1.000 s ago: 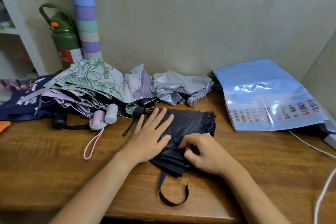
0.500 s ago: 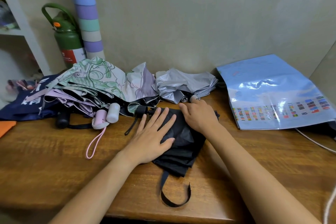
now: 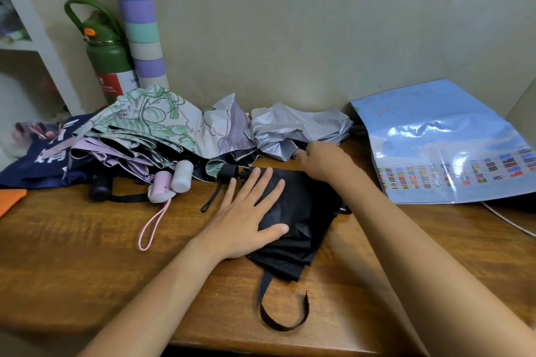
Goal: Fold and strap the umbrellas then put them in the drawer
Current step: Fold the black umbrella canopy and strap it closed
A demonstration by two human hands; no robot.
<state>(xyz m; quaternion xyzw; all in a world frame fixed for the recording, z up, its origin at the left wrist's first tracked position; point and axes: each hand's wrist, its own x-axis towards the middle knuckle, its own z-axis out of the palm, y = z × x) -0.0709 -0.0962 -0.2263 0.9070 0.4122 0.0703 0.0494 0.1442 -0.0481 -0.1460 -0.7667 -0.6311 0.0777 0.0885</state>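
left hand (image 3: pixel 246 220) flat, fingers straight, pressing folded black fabric umbrella (image 3: pixel 298 211) mid-desk | right hand (image 3: pixel 322 161) at its far end, finger state unclear | long axis runs near-far | loose strap (image 3: pixel 282 310) nearest the person

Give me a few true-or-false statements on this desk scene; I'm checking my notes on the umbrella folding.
1. The left hand lies flat on the black umbrella. True.
2. The black umbrella's strap is wrapped round it. False: it trails loose on the desk near the front edge.
3. The right hand reaches the silver umbrella. True.
4. The green bottle lies on its side. False: it stands upright by the wall.
5. The pink loop hangs from the black umbrella. False: it belongs to a pink handle in the pile at left.
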